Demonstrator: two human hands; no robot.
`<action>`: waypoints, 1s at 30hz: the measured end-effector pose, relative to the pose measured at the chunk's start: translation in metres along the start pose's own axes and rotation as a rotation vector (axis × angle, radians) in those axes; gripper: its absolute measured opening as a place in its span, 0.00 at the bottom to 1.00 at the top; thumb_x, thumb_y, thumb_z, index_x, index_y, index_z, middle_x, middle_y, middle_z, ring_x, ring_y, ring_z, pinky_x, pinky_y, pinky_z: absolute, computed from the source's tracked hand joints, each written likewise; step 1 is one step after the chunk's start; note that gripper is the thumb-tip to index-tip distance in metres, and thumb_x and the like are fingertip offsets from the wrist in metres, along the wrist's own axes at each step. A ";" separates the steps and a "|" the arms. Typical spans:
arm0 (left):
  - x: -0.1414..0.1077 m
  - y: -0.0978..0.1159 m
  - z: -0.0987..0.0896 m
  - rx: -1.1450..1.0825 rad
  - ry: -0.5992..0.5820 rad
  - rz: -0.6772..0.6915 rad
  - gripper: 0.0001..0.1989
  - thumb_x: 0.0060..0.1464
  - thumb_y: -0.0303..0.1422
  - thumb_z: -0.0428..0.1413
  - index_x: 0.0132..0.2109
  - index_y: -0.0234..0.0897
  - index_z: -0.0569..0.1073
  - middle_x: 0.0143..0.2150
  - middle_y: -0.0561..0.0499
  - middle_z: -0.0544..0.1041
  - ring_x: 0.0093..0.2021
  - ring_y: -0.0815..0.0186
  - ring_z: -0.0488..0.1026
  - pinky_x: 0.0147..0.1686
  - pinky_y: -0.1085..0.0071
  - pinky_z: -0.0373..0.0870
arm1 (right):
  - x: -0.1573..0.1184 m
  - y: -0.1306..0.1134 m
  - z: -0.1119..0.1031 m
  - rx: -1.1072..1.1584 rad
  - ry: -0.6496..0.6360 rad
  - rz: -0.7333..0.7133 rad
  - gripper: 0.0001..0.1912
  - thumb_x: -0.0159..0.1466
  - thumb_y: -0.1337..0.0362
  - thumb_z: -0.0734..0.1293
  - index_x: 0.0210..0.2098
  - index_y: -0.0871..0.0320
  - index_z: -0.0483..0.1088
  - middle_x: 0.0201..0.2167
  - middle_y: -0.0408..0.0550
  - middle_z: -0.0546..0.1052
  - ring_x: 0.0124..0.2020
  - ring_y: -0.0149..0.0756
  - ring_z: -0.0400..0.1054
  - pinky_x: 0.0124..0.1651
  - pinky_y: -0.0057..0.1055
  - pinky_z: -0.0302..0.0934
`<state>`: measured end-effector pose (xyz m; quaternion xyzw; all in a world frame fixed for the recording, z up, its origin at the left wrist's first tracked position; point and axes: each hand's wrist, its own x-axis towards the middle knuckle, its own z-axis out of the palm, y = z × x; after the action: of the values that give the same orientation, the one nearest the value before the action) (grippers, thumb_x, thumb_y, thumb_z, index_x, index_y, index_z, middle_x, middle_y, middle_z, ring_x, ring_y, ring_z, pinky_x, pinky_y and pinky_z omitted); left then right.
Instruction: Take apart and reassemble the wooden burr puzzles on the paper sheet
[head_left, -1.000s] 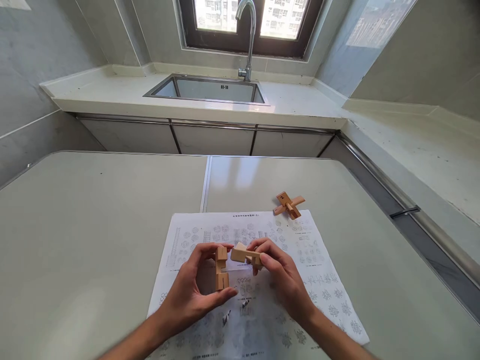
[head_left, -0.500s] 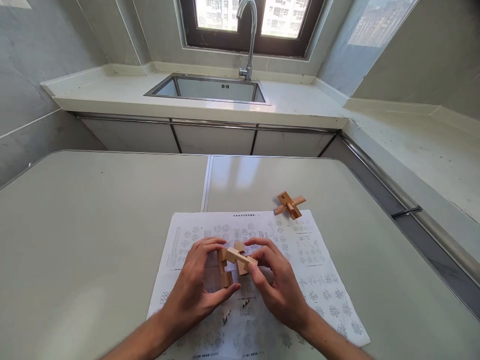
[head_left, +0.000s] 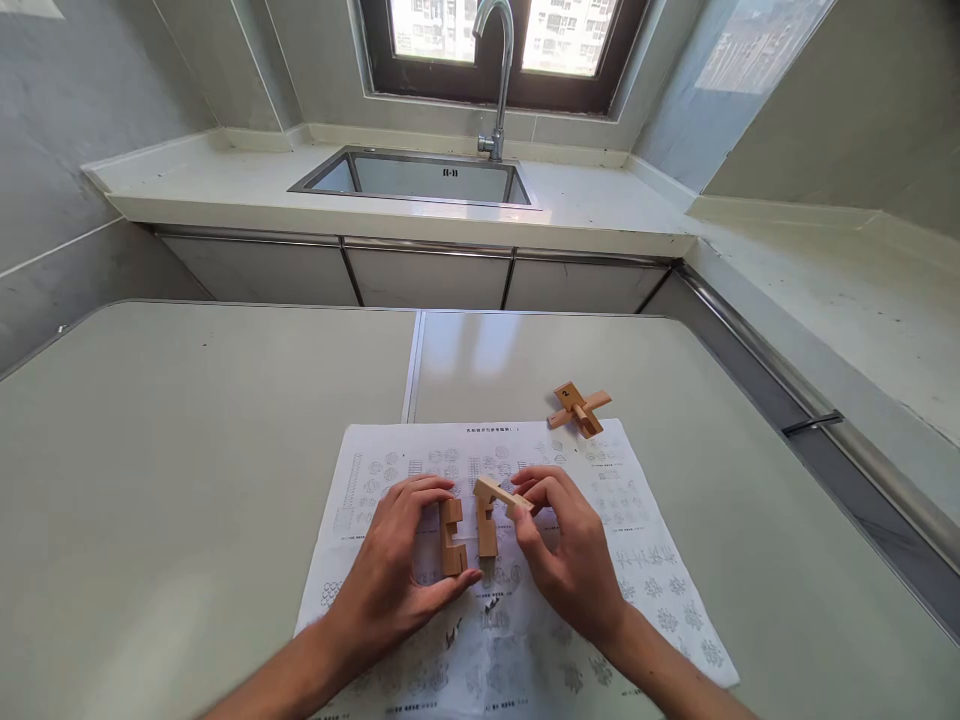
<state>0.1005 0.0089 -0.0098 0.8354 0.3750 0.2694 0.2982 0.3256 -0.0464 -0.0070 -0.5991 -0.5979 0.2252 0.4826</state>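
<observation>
My left hand [head_left: 401, 560] is closed round the ends of a notched wooden puzzle piece [head_left: 448, 538], its thumb at the near end and its fingers at the far end. In a pinch between thumb and fingers, my right hand [head_left: 566, 560] has a paler notched wooden puzzle piece [head_left: 501, 493], held at a slant. Below that, a third notched piece [head_left: 487, 538] lies between the hands, its far end partly covered by the pale one. Whether those two touch I cannot tell. Under everything is a printed sheet [head_left: 645, 540] of small puzzle diagrams.
Several wooden pieces form a crossed stack [head_left: 577, 410] at the sheet's far right corner, one marked 2. The pale table [head_left: 225, 430] has a seam down its middle. Beyond its far edge is a counter with a sink [head_left: 420, 175] and a tap [head_left: 499, 95].
My right hand has moved a little to the right with the pale piece, away from the left piece. More of the middle piece shows now. My left hand has hardly moved.
</observation>
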 end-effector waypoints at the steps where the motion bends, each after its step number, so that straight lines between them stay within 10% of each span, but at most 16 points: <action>1: 0.000 0.000 0.001 0.009 0.002 0.009 0.30 0.56 0.40 0.69 0.60 0.47 0.66 0.63 0.42 0.72 0.67 0.47 0.68 0.63 0.45 0.71 | 0.001 0.002 -0.001 -0.057 0.021 -0.019 0.06 0.70 0.67 0.63 0.35 0.53 0.64 0.43 0.52 0.75 0.45 0.43 0.73 0.42 0.37 0.69; 11: 0.001 0.000 0.001 0.067 0.000 0.049 0.30 0.56 0.39 0.69 0.61 0.46 0.65 0.63 0.41 0.72 0.66 0.45 0.69 0.62 0.46 0.72 | 0.001 0.008 0.002 -0.360 -0.071 -0.161 0.15 0.58 0.71 0.66 0.29 0.51 0.54 0.27 0.42 0.64 0.27 0.37 0.58 0.29 0.33 0.54; 30: -0.001 0.004 -0.001 0.005 -0.051 -0.006 0.33 0.53 0.29 0.68 0.63 0.51 0.66 0.60 0.46 0.76 0.60 0.49 0.74 0.58 0.50 0.75 | -0.004 -0.001 0.009 -0.120 -0.358 -0.405 0.11 0.66 0.75 0.63 0.40 0.51 0.62 0.39 0.48 0.78 0.40 0.42 0.73 0.42 0.40 0.72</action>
<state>0.1012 0.0065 -0.0064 0.8415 0.3706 0.2461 0.3066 0.3170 -0.0474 -0.0109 -0.4456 -0.7934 0.1909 0.3682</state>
